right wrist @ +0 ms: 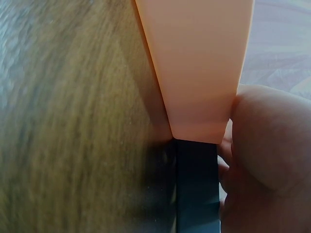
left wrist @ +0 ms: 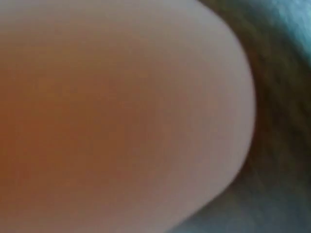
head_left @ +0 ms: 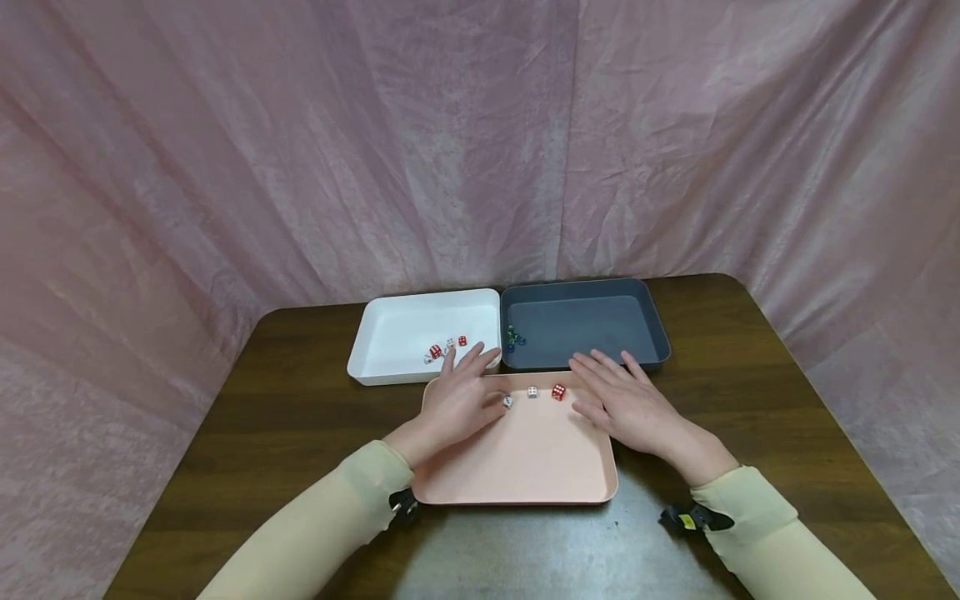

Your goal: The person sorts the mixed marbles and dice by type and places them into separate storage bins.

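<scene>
In the head view my left hand [head_left: 459,402] reaches over the back left of a pink tray [head_left: 525,467]. Its thumb and index finger close from two sides on a tilted white die [head_left: 507,402]; the other fingers stretch toward the white tray. My right hand [head_left: 626,404] lies over the pink tray's back right corner, fingers straight and spread, holding nothing. Between the hands sit another white die [head_left: 532,392] and a red die [head_left: 558,392]. Blurred skin fills most of the left wrist view. Seen from the right wrist, the hand [right wrist: 272,145] is right at the pink tray's rim.
Behind on the left, a white tray [head_left: 390,333] contains several red and white dice [head_left: 436,352]. A dark grey tray [head_left: 585,321] beside it has small green and blue dice [head_left: 513,337] at its left side. All stand on a wooden table [head_left: 285,417] before a pink curtain [head_left: 480,150].
</scene>
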{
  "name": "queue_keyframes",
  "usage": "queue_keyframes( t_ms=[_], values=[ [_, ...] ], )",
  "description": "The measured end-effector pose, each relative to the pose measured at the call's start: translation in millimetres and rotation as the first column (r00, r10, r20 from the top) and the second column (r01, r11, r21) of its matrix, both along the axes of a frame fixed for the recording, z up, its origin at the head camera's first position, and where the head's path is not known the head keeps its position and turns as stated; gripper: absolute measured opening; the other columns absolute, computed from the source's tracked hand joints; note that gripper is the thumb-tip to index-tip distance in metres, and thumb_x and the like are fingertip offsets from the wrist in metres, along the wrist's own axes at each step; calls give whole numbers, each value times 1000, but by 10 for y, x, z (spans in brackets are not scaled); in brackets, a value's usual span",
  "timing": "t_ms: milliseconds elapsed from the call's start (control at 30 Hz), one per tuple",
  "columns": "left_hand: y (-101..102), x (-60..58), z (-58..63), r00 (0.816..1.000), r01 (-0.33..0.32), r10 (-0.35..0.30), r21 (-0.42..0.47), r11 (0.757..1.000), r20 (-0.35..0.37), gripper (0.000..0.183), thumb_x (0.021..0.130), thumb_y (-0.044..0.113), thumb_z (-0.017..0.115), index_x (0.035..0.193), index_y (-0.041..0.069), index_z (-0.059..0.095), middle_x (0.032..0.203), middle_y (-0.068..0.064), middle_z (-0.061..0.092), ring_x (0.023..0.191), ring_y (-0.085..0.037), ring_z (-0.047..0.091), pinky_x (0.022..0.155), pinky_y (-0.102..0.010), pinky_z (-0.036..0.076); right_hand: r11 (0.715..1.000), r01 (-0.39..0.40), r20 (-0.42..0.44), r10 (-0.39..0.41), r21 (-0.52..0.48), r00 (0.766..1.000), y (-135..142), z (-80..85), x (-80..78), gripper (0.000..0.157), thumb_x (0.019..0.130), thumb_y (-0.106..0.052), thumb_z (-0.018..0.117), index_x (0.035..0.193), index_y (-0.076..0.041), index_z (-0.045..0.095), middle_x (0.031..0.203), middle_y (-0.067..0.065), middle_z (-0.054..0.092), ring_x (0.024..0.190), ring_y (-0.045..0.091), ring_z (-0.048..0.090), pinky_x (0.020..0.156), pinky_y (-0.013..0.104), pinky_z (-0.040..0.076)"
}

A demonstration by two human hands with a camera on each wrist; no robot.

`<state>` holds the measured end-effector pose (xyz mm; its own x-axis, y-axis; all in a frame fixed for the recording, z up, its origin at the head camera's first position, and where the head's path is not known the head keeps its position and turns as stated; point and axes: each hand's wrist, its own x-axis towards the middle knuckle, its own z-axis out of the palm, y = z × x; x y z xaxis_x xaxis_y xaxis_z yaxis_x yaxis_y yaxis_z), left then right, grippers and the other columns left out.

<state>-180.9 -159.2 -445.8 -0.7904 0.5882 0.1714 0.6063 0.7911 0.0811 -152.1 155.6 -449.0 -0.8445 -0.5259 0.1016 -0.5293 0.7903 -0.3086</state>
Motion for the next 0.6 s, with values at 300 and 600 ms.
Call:
queue_keyframes(
  t_ms=[300,600],
  values=[
    [-4,18,-13,1000,-7,7,27,1000,-10,12,97,30,88,109,28,86,166,-14,52,159,-44,39,123,-80,22,1000,-2,-2,2,3,1000,-2,8,-6,69,114,-39,63,171,-7,41,176,13,40,165,38,28,131,67,10],
    [7,25,-16,1000,-13,13,40,999,-14,10,97,31,88,105,28,85,165,-13,54,159,-42,39,124,-78,22,1000,-2,-1,2,3,1000,8,3,-2,69,114,-39,63,171,-7,41,175,13,40,165,39,29,131,68,10]
  ],
)
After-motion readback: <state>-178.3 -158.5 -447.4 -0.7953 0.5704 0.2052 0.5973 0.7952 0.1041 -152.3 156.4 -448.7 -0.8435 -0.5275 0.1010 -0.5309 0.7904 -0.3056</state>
